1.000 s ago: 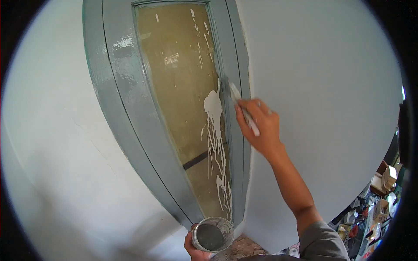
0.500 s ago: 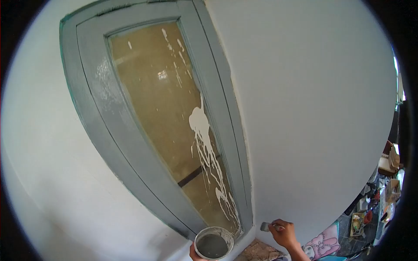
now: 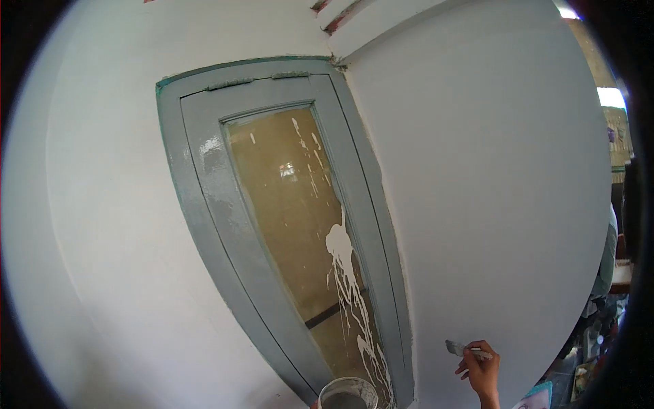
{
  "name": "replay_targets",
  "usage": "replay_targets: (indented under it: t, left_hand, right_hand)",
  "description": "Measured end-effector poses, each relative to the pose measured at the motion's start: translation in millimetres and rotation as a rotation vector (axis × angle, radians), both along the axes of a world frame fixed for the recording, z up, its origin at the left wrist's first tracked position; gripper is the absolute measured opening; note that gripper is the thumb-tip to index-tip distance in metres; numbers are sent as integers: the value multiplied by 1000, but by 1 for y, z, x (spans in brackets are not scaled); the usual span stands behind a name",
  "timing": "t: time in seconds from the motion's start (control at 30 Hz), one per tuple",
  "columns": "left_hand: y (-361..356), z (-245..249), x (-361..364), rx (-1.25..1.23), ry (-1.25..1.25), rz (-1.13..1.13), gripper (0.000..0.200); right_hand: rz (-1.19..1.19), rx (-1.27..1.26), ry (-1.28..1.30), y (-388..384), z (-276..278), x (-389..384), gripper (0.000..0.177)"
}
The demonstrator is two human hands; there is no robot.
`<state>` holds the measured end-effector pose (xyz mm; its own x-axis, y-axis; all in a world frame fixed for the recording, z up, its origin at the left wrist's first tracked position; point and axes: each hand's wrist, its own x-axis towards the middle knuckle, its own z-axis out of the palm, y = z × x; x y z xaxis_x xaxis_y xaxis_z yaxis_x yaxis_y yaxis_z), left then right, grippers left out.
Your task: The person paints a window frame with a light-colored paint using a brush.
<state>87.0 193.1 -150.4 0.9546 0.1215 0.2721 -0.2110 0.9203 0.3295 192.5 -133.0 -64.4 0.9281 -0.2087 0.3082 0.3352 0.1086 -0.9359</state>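
Observation:
In my right hand (image 3: 482, 369) is a paintbrush (image 3: 455, 348), gripped by its handle with the bristles pointing left. The hand is in front of the plain wall on the right, low in the view. At the bottom edge, a tub (image 3: 368, 389) of grey paint (image 3: 343, 403) is only partly in view. Just a sliver of my left hand (image 3: 315, 405) shows at the tub's left side; the rest is cut off. Behind the tub rises a grey-painted frame (image 3: 210, 184) around a brownish glass pane (image 3: 276, 211). White paint (image 3: 339, 243) is splashed down the glass.
White wall (image 3: 109, 204) lies left of the frame and a pale wall (image 3: 490, 191) meets it on the right. A ledge (image 3: 381, 24) juts out above. Cluttered floor (image 3: 565, 365) and a person's sleeve (image 3: 606, 259) appear at the far right.
The view has tilted up, bringing the frame's top and the ledge into sight. The tub sits lower in view, and my right hand with the brush appears farther right.

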Motion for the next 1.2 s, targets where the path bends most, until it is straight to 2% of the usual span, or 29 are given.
replay_targets:
  t: [0.17,0.27,0.37,0.47,0.57,0.77,0.87,0.93,1.0,1.07,1.17,1.2]
  left_hand:
    - [-2,-5,-11,33,-71,60,52]
    - [17,-33,-7,-91,-139,-73,52]
    - [-54,89,-22,-245,775,577,54]
    - [-44,61,-16,-210,663,548,56]
    - [-44,32,-14,-183,565,542,58]
    - [-67,38,-16,-148,561,535,60]
    - [-65,17,-20,-178,564,528,62]
    - [-60,-5,-29,26,356,421,66]
    - [-75,12,-43,-97,334,391,56]
    - [-75,-12,-51,-95,359,469,54]
    - [-96,3,-65,79,370,593,51]
    - [-100,2,-69,18,354,587,50]
  right_hand:
    - [79,47,21,11,7,4,14]
    - [109,-100,85,11,12,13,21]
    - [299,-153,110,2,9,31,25]
    - [349,-274,59,3,1,37,23]
    - [319,-114,68,-6,-1,37,23]
    - [310,-103,194,-36,3,36,21]
    - [339,-112,191,-46,-13,47,21]
    - [346,-88,232,-48,-19,44,24]
    - [384,-94,255,-44,-16,49,26]
    - [395,-91,291,-44,-21,48,27]
    - [532,-225,323,-48,-24,55,28]
    - [562,-247,328,-48,-23,56,29]
